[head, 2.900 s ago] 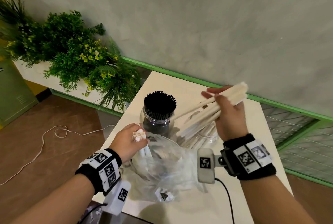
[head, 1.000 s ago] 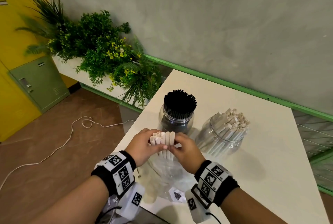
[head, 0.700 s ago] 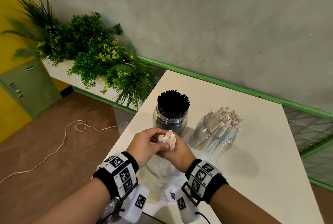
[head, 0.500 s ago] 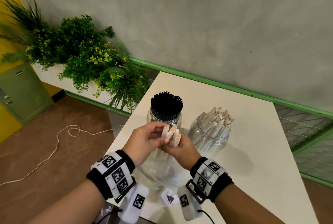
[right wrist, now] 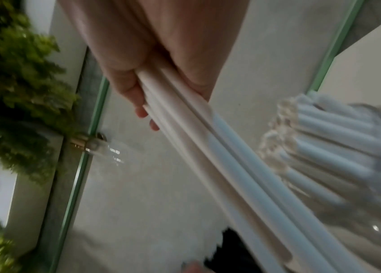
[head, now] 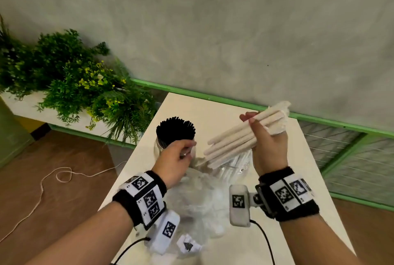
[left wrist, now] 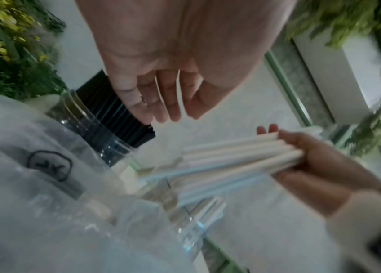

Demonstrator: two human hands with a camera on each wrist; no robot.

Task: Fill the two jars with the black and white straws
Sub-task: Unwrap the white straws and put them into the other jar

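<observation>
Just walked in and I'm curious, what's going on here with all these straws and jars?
A person is filling two clear jars on a table with straws. The right hand holds a bundle of white straws tilted above the jar of white straws. The left hand, empty with relaxed fingers, is beside the jar of black straws, which looks full. A crumpled plastic bag lies in front.
</observation>
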